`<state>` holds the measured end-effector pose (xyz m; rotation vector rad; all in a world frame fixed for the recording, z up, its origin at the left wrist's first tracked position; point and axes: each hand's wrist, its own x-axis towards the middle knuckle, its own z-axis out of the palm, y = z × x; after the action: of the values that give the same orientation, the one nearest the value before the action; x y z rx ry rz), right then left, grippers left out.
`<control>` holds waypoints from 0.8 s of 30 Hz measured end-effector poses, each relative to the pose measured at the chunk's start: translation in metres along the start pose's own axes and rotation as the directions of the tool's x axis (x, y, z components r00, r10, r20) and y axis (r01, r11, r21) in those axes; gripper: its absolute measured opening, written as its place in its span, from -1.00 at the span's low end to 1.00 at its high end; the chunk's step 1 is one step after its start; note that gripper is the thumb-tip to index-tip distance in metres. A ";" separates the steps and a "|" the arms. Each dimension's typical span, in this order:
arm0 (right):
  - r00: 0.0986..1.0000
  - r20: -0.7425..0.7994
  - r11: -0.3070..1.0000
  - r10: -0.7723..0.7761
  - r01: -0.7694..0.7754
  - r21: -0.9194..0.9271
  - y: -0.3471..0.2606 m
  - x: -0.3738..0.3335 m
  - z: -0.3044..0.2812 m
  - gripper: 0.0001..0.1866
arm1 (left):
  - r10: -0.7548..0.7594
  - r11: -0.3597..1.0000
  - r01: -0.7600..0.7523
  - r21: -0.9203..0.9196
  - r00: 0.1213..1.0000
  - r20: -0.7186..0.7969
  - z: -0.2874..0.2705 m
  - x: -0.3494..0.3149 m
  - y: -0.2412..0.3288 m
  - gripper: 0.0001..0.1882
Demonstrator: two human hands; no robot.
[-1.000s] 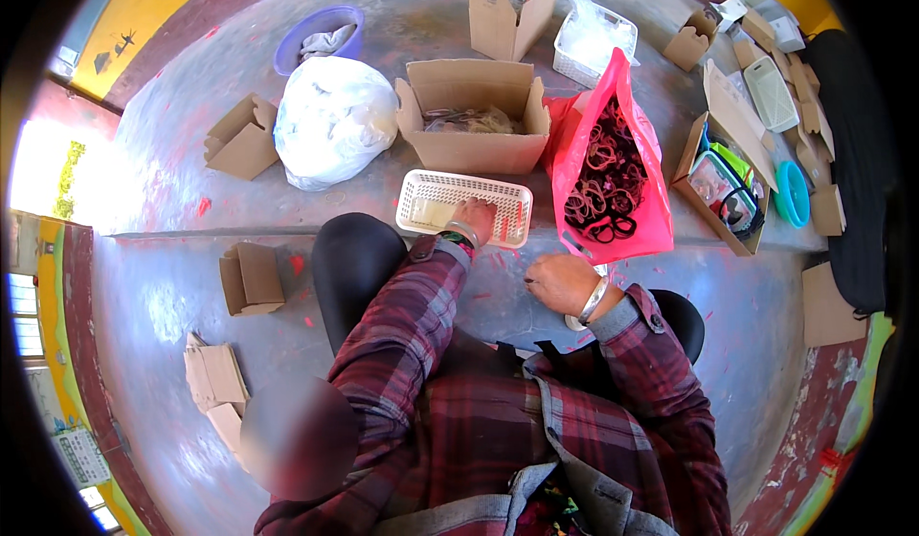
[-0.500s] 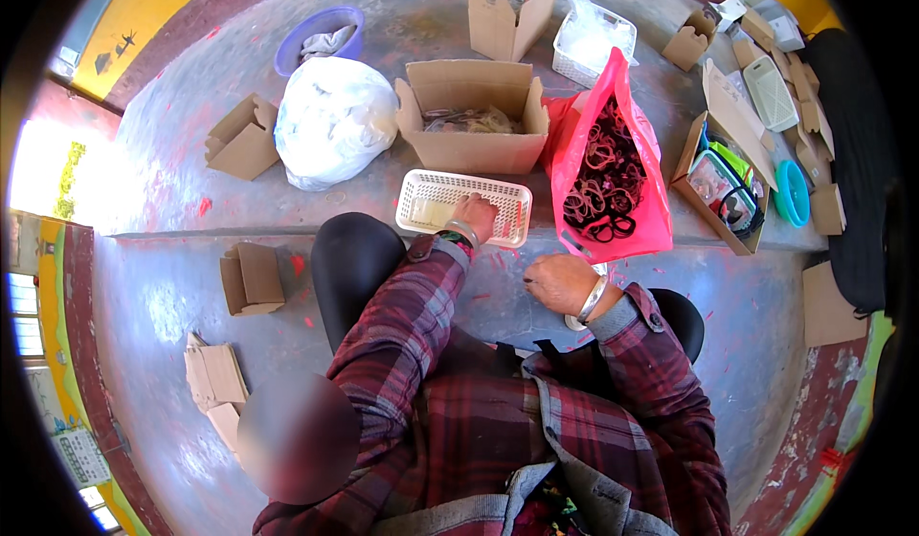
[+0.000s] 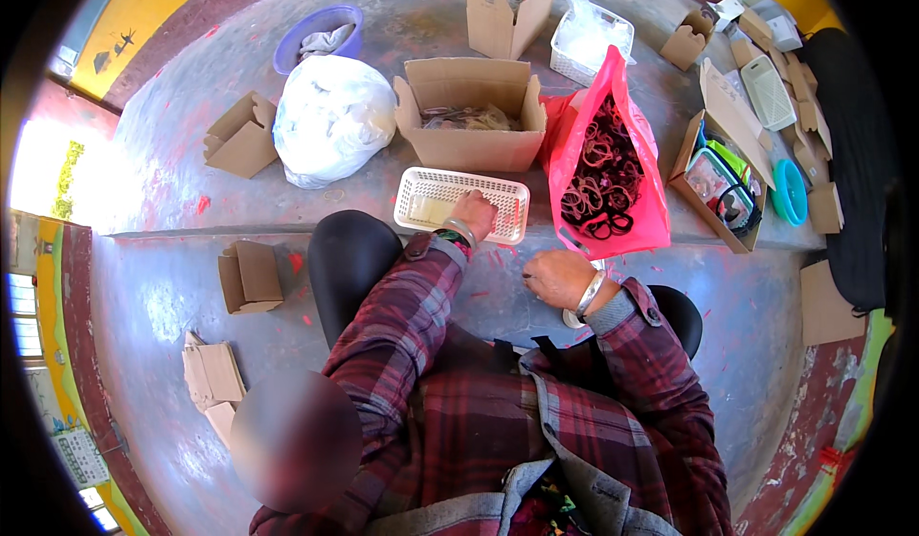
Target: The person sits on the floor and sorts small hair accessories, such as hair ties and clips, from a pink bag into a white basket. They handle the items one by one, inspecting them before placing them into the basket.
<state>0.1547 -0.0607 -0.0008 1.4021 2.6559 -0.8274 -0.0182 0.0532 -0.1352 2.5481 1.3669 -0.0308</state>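
A cream plastic basket (image 3: 412, 212) with perforated sides sits on the raised floor before me. My left hand (image 3: 476, 212) reaches over its near rim into the right half; its back faces up and its fingertips are hidden. Closer to my body and to the right, my right hand (image 3: 558, 278) is curled with the knuckles up, and anything in it is hidden from view. Beyond it stands a pink plastic bag (image 3: 649, 206), gaping and full of dark and pinkish hair ties (image 3: 608, 177). An open cardboard box (image 3: 479, 150) holding clear packets is just behind the basket.
A stuffed white plastic bag (image 3: 335, 124) and a purple tub (image 3: 354, 33) lie to the left. Further back are another filled carton (image 3: 503, 29) and a white basket (image 3: 579, 67). At right stands a box of mixed goods (image 3: 689, 187) beside a turquoise basin (image 3: 790, 191). A floor step runs across.
Both hands stay almost where they were, with hardly any movement. The whole view has shifted very slightly.
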 end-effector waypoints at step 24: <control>0.917 -0.086 0.288 0.389 -0.033 0.957 0.011 0.003 -0.038 -0.70 | -0.213 -0.280 0.001 -0.960 0.975 0.063 -0.132 -0.054 0.065 -0.86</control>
<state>0.1696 -0.0351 0.0263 2.1207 1.8825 -2.6026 -0.0077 0.0045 0.0137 0.8366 0.8234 0.9087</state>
